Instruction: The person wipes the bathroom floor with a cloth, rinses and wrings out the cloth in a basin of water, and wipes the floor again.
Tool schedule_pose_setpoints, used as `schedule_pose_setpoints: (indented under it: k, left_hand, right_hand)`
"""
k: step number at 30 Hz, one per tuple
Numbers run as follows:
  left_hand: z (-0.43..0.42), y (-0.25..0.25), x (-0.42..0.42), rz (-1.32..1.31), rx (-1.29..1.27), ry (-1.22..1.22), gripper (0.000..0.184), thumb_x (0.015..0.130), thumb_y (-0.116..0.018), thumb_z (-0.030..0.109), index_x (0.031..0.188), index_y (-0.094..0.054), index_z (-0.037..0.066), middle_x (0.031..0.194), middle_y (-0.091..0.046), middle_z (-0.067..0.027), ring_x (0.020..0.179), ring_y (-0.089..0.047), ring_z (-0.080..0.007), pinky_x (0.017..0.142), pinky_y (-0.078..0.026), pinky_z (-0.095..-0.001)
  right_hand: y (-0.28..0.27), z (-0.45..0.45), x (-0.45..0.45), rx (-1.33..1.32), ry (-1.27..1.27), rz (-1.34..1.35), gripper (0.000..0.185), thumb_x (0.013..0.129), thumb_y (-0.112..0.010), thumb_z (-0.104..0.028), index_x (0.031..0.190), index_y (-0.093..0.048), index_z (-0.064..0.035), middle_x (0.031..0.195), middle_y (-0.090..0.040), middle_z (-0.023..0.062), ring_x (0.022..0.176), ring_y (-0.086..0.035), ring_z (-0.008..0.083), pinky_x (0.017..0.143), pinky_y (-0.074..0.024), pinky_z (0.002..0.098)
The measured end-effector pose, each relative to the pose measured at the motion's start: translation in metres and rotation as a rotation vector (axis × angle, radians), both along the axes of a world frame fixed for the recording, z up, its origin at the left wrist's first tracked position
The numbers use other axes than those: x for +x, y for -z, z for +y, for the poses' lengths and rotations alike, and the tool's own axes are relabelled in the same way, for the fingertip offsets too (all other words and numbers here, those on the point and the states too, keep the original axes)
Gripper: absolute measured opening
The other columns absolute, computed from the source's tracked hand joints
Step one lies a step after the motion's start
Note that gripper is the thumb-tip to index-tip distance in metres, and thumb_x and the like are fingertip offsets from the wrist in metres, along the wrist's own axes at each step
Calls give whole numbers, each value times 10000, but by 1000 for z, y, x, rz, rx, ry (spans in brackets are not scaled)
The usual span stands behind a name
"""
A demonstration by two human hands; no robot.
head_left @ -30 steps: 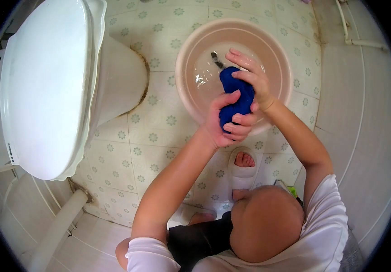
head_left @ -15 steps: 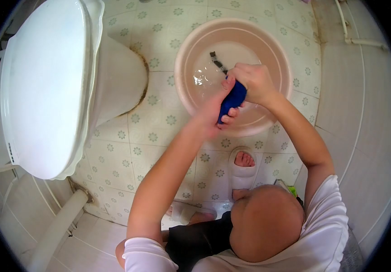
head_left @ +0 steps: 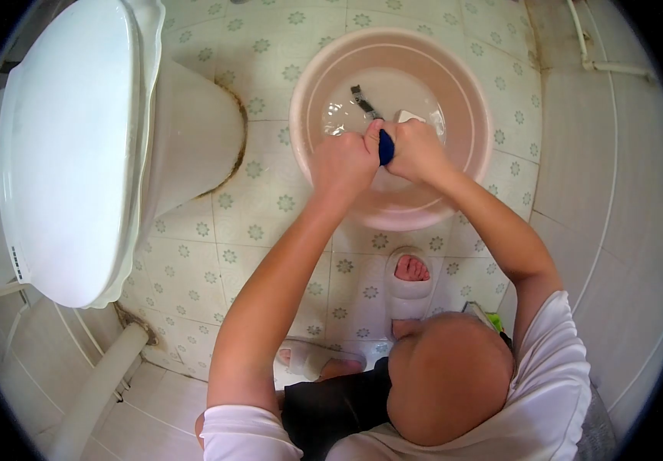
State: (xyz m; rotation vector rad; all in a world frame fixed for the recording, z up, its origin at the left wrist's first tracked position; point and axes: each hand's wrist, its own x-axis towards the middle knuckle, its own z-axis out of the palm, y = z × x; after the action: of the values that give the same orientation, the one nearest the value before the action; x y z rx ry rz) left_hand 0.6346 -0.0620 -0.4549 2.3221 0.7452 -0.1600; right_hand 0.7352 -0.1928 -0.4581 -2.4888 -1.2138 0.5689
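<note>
My left hand (head_left: 347,163) and my right hand (head_left: 418,150) are side by side over a pink basin (head_left: 300,123). Both are closed on a dark blue cloth item (head_left: 386,147); only a small part of it shows between them, and its exact kind cannot be made out. From beyond my hands a dark strap with a grey patterned part (head_left: 363,101) reaches up and left over shallow water (head_left: 396,84). Just past my right knuckles a small white object (head_left: 408,117) shows; whether my fingers touch it is unclear.
A white toilet with its lid down (head_left: 70,154) stands at the left. A pale pipe (head_left: 105,384) runs along the lower left. My feet in light slippers (head_left: 410,286) are on the patterned tile floor (head_left: 254,200). At the right is a tiled wall (head_left: 577,169).
My left hand has turned from palm-up to knuckles-up and moved up and left. The blue cloth is now mostly covered by my hands. The white object has come into view.
</note>
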Motion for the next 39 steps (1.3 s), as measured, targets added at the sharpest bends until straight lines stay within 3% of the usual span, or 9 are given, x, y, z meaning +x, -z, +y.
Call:
schedule_pose_setpoints:
  k: [5, 14, 17, 23, 26, 30, 32, 35, 39]
  left_hand:
    - [1, 6, 3, 8, 140, 72, 694, 1092, -405, 491, 732, -782, 34, 691, -693, -244, 682, -700, -456, 687, -573, -539]
    - [6, 15, 3, -52, 206, 98, 612, 1074, -450, 435, 717, -781, 63, 687, -696, -228, 661, -704, -437, 645, -574, -534]
    - [6, 17, 3, -132, 204, 79, 582, 1055, -497, 449, 703, -781, 83, 646, -679, -212, 626, -689, -439, 616, -567, -531]
    - [-8, 20, -17, -391, 270, 151, 541, 1001, -573, 595, 1247, -722, 136, 948, -765, -160, 760, -742, -349, 643, -587, -479]
    - [-21, 6, -23, -392, 316, 180, 613, 1000, -561, 627, 1424, -605, 188, 1071, -752, -150, 839, -750, -330, 661, -584, -476]
    - [-19, 0, -14, -201, -58, -45, 602, 1040, -511, 610, 1412, -614, 148, 985, -752, -146, 801, -745, -304, 635, -577, -443]
    - [-5, 4, -8, -141, -383, -196, 595, 1066, -475, 599, 1390, -609, 119, 945, -745, -143, 769, -742, -258, 606, -570, -402]
    - [7, -31, -5, 26, -1288, -535, 658, 1088, -331, 660, 1250, -651, 109, 839, -691, -78, 598, -600, -130, 458, -421, -277]
    - [4, -41, -15, 75, -1871, -657, 759, 1036, -306, 772, 1233, -660, 130, 811, -657, -23, 531, -519, -106, 423, -348, -231]
  right_hand:
    - [17, -2, -6, 55, 116, 246, 175, 792, -727, -226, 826, -726, -55, 824, -742, 215, 779, -722, 419, 720, -578, 498]
    - [33, -3, -8, 155, 271, 712, 239, 752, -811, -209, 805, -718, 4, 701, -701, 145, 620, -644, 191, 630, -524, 354]
    - [25, -2, -8, 98, 285, 667, 240, 759, -800, -213, 841, -719, -2, 744, -727, 176, 675, -707, 274, 659, -551, 402]
    - [-1, -3, -7, -47, 135, 185, 270, 766, -774, -195, 978, -695, -48, 868, -744, 234, 888, -716, 470, 774, -579, 541]
    - [4, -5, 5, 4, 151, 160, 422, 756, -776, -158, 1148, -634, -94, 913, -741, 234, 899, -720, 462, 785, -582, 541]
    - [-34, -7, 11, 285, 229, 450, 634, 745, -768, -52, 1331, -536, -108, 902, -725, 226, 895, -739, 424, 752, -571, 492]
    - [-39, -12, 11, 417, 239, 500, 687, 781, -749, -35, 1422, -512, -113, 972, -716, 149, 900, -734, 298, 759, -551, 389]
    - [-28, -21, 11, 708, 209, 687, 680, 858, -718, -29, 1497, -497, -105, 1208, -652, 81, 1059, -647, 179, 879, -492, 306]
    - [-27, -21, 12, 878, 157, 676, 654, 958, -679, -273, 1533, -481, -31, 1378, -606, 135, 1299, -560, 222, 1063, -448, 377]
